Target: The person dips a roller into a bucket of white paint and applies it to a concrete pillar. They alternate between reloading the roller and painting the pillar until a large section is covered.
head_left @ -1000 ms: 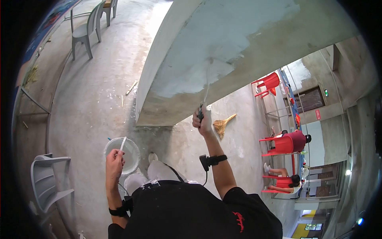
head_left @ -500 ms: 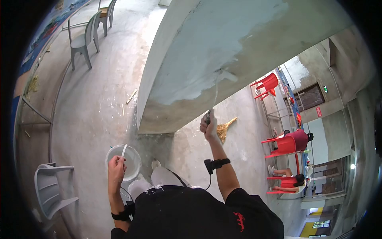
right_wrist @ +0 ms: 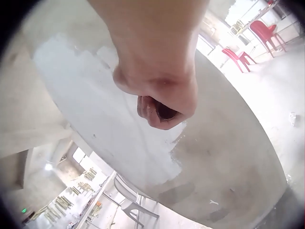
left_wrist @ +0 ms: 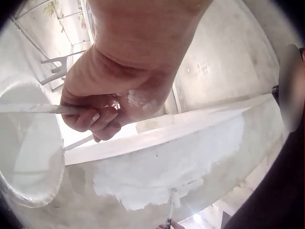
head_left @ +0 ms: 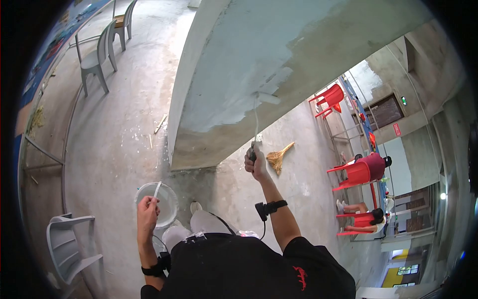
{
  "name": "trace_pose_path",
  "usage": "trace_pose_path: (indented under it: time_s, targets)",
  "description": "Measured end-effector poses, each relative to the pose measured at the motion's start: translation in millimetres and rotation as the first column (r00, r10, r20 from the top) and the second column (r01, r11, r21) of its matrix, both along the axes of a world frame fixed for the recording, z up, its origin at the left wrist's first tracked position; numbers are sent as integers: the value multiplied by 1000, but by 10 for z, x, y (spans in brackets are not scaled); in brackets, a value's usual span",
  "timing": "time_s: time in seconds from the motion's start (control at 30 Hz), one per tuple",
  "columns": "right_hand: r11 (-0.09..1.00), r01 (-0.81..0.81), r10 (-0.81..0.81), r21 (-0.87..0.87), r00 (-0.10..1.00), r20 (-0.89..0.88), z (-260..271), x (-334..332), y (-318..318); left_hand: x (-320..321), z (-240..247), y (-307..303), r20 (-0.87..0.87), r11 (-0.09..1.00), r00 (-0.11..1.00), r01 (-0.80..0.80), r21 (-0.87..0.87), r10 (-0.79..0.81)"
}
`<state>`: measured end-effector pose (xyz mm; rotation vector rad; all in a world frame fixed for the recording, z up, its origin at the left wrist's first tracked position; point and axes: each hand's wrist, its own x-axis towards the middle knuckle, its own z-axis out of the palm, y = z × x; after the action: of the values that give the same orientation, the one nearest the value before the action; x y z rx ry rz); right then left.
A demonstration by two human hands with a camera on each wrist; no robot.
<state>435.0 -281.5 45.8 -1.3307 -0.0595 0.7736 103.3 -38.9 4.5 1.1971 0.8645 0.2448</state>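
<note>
My right hand (head_left: pixel 256 162) grips the dark handle of a paint roller, with its thin frame reaching away from me. The white roller (head_left: pixel 269 98) lies against the side of a concrete pillar (head_left: pixel 303 70), at the border between pale paint and bare grey surface. In the right wrist view the fingers (right_wrist: pixel 157 117) curl round the dark handle end. Low on the left, my left hand (head_left: pixel 148 213) holds the white handle (left_wrist: pixel 35 109) of a white bucket (head_left: pixel 169 199). White paint smears mark that hand. The bucket's inside looks pale.
A straw broom (head_left: pixel 280 158) lies on the floor right of the pillar. Thin sticks (head_left: pixel 160 123) and paint spots are left of it. A grey chair (head_left: pixel 69 244) stands at left. Two people sit on red chairs (head_left: pixel 356 172) along a table at right.
The roller has moved along the pillar side, right and then back left, and fresh pale patches show beside it. The left hand keeps its grip on the bucket handle. The view has shifted slightly.
</note>
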Motion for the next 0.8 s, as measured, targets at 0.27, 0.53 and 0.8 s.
trace_pose_path:
  time_s: [0.27, 0.53, 0.8]
  targets:
    - [1000, 27, -28, 11, 994, 103, 349, 91, 59, 20, -12, -12, -1, 999, 999, 34, 9, -34]
    - [978, -15, -12, 206, 991, 131, 540, 207, 218, -52, 48, -40, -13, 999, 999, 48, 20, -48]
    - [999, -21, 22, 45, 1000, -21, -188, -104, 83, -62, 93, -6, -22, 1000, 1000, 14, 26, -13]
